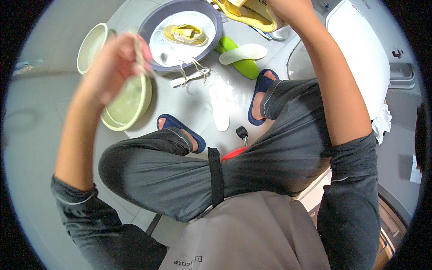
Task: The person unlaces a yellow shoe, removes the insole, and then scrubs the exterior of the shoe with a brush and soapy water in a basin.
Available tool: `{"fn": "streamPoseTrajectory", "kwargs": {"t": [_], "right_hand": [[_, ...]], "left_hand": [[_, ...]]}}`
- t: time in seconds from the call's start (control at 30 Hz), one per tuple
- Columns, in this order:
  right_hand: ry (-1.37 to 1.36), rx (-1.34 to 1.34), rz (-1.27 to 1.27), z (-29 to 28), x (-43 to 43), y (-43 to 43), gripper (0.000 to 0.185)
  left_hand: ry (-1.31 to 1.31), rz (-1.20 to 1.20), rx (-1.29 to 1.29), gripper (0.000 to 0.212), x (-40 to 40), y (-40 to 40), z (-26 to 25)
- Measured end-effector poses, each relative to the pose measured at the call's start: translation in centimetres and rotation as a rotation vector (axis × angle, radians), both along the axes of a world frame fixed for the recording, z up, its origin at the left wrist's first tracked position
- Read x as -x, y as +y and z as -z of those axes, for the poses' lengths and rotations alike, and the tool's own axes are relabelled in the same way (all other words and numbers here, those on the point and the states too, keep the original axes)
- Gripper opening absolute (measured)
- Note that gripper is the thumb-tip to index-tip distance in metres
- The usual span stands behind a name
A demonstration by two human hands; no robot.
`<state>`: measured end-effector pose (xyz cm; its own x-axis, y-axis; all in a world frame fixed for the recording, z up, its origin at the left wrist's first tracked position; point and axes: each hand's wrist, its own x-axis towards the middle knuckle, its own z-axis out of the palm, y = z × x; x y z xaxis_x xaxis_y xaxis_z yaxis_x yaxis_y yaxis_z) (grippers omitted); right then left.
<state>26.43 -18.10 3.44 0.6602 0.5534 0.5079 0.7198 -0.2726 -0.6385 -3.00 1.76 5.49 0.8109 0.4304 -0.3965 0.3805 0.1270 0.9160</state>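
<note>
My left hand (123, 59), blurred, grips a pale shoelace beside the large basin. At the upper edge my right hand (290, 10) is partly cut off; it is at a yellow fabric item (266, 25) bearing writing, and its fingers are hidden. A yellow and white sneaker (185, 34) lies in the sudsy water of the grey-blue basin (219, 25). On the floor, a pale shoelace (183, 72) lies over a white-handled brush (189, 78). A white insole (243, 54) crosses a green insole (249, 69), and another white insole (221, 114) lies nearer me.
A light green basin (146, 101) holding cloudy liquid is below my left hand, with a pale basin (81, 50) behind it. My slippered feet stand on the tiles. A white toilet (357, 50) is at right. A black caster (241, 132) shows between my legs.
</note>
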Motion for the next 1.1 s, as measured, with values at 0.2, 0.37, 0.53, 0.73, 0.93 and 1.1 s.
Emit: {"fn": "streamPoseTrajectory", "kwargs": {"t": [0.2, 0.37, 0.53, 0.73, 0.93, 1.1], "right_hand": [[0.139, -0.002, -0.024, -1.4, 1.3, 0.3, 0.027], [0.151, 0.05, -0.038, -1.6, 1.4, 0.7, 0.024], [0.359, 0.164, -0.087, -4.2, 2.0, 2.3, 0.023], [0.182, 0.238, -0.173, -3.7, 2.6, 5.0, 0.025], [-0.012, 0.288, -0.178, -0.6, -0.3, 7.5, 0.023], [-0.091, 0.286, -0.163, 1.0, -2.7, 10.6, 0.024]], "left_hand": [[0.433, 0.068, 0.411, 0.015, 0.6, -8.1, 11.8], [0.311, 0.028, 0.278, 0.013, -2.3, -5.2, 16.6], [0.166, -0.288, 0.206, 0.017, -6.3, 2.3, 21.9], [0.433, -0.201, -0.161, 0.031, -4.3, 5.2, 29.2], [0.508, -0.391, -0.087, 0.05, -2.5, 1.5, 32.1], [0.397, -0.529, 0.033, 0.043, -5.1, -2.6, 32.9]]}}
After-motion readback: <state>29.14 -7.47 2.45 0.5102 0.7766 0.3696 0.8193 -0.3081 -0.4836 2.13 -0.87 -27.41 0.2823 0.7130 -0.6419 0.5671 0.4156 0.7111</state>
